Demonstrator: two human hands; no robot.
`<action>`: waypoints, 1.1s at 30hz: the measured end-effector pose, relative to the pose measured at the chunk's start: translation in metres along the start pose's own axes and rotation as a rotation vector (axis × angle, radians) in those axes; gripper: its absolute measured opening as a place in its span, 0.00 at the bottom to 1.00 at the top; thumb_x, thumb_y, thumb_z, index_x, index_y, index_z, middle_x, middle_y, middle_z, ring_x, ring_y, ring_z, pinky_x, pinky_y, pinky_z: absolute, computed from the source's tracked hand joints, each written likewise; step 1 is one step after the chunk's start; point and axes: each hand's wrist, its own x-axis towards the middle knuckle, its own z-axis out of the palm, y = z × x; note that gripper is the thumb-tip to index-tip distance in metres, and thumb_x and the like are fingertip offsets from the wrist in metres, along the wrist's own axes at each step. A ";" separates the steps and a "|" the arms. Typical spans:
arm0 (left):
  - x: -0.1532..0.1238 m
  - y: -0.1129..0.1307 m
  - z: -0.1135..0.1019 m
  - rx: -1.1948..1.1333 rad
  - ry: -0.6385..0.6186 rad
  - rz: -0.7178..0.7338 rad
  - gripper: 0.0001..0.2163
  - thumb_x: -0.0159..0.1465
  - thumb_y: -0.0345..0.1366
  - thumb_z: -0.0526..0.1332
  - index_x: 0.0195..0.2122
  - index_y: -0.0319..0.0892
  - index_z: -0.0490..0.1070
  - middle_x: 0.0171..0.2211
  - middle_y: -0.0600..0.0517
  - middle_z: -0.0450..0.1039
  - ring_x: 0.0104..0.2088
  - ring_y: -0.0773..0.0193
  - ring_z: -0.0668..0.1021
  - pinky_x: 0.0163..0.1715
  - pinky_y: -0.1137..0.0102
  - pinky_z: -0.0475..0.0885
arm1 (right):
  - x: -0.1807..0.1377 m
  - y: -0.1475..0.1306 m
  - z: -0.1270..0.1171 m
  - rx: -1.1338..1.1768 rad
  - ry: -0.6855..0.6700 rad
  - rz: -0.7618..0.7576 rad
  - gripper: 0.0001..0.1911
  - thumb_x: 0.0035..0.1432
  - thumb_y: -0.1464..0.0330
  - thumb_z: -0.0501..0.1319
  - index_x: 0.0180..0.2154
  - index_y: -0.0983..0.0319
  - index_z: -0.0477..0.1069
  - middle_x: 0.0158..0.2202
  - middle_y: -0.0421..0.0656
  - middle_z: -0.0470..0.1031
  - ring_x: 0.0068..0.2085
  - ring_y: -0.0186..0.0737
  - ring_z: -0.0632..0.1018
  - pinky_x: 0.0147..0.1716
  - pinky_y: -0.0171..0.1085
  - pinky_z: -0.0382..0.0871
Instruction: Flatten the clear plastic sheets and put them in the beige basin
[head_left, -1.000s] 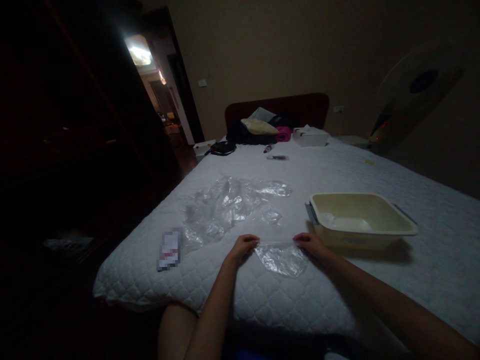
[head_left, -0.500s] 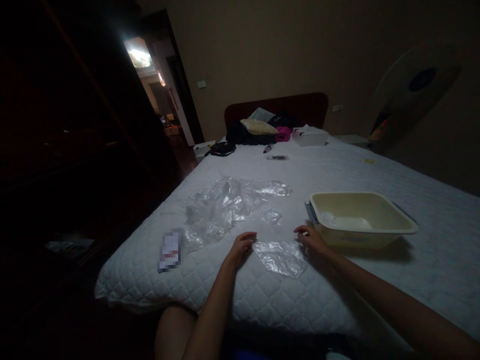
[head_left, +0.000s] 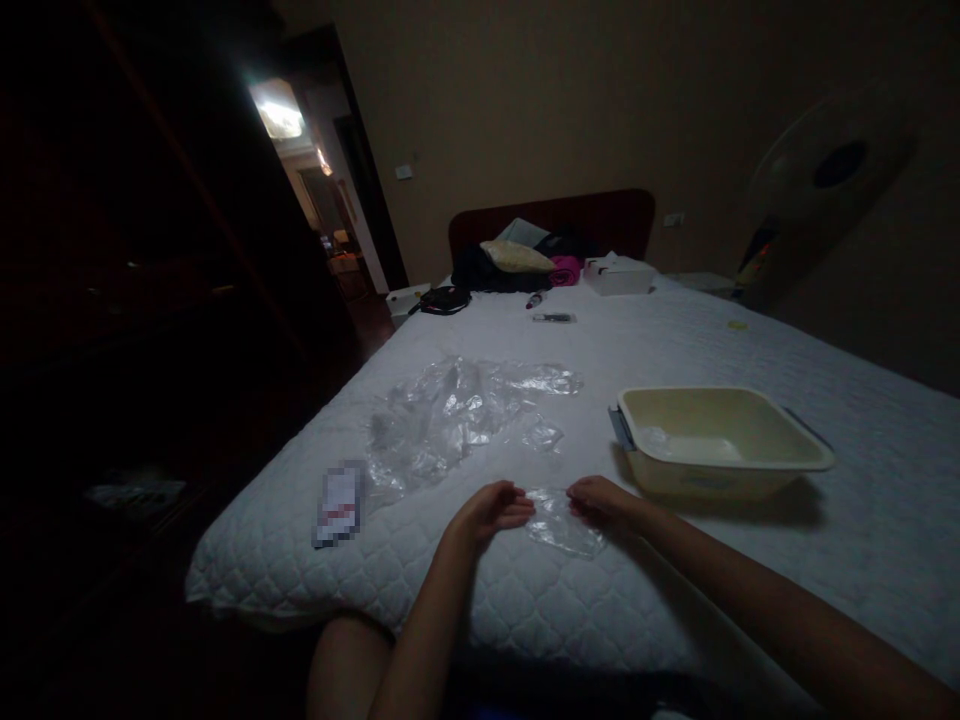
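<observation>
A small clear plastic bag (head_left: 564,530) lies at the front of the bed, its left and right sides drawn inward. On its left edge my left hand (head_left: 501,508) pinches the film, with the fingers pointing right. My right hand (head_left: 600,500) closes over the upper right edge of the same bag, its fingertips partly hidden. Beyond both hands spreads a heap of crumpled clear plastic bags (head_left: 450,410).
A cream plastic bin (head_left: 727,480) with grey handles stands to the right, some clear plastic inside. A blurred-out card-like item (head_left: 339,505) lies left. Farther back are a black pouch (head_left: 445,300), a packaged item (head_left: 553,318), a white box (head_left: 619,275) and a cushion (head_left: 517,256).
My two hands have come closer together, and the small bag between them has become narrower. The heap of bags and the bin stay in place.
</observation>
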 end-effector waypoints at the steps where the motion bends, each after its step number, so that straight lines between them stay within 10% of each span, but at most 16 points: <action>1: -0.001 0.002 -0.002 -0.025 -0.027 -0.016 0.08 0.58 0.33 0.54 0.32 0.32 0.66 0.31 0.42 0.73 0.30 0.63 0.77 0.30 0.72 0.72 | 0.001 -0.002 -0.001 0.013 -0.001 -0.003 0.09 0.46 0.67 0.56 0.18 0.62 0.63 0.15 0.38 0.68 0.17 0.30 0.67 0.18 0.29 0.60; 13: -0.009 0.002 -0.046 0.284 0.051 0.110 0.14 0.53 0.43 0.60 0.28 0.34 0.66 0.25 0.48 0.71 0.15 0.68 0.72 0.13 0.74 0.66 | -0.014 0.018 -0.069 -0.123 0.074 0.035 0.16 0.42 0.60 0.64 0.19 0.64 0.64 0.13 0.39 0.65 0.13 0.28 0.64 0.12 0.29 0.55; 20: 0.003 -0.012 -0.030 0.332 0.040 0.174 0.14 0.50 0.41 0.63 0.26 0.33 0.66 0.22 0.49 0.69 0.16 0.67 0.72 0.14 0.73 0.67 | -0.010 0.041 -0.052 -0.076 -0.045 -0.052 0.20 0.37 0.55 0.65 0.19 0.64 0.64 0.13 0.37 0.65 0.14 0.26 0.62 0.13 0.28 0.54; 33: 0.003 -0.014 -0.011 0.353 0.137 0.298 0.15 0.45 0.34 0.66 0.32 0.37 0.64 0.18 0.58 0.64 0.13 0.74 0.69 0.11 0.80 0.60 | 0.008 0.035 -0.035 -0.144 0.231 -0.275 0.16 0.31 0.60 0.65 0.22 0.64 0.67 0.16 0.37 0.66 0.19 0.29 0.64 0.18 0.31 0.54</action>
